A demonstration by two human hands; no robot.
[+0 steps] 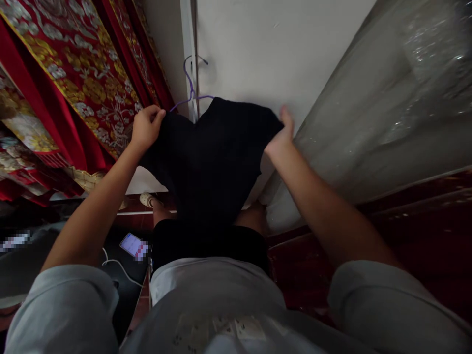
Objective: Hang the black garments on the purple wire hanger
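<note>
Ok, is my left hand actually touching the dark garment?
Touching. The head view shows your left hand with thumb and fingers pinching the dark garment at its upper shoulder edge, with no gap visible there.

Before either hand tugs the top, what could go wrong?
Left hand pinches one shoulder of the top, while the right hand is at the other side, its grip blurred: uneven pulling might drag the top off the hanger.
The hanger's hook is at the white edge, how firmly I can't tell: a downward tug might unhook it.
The phone lies near the person's leg: a sidestep might knock it.
</note>
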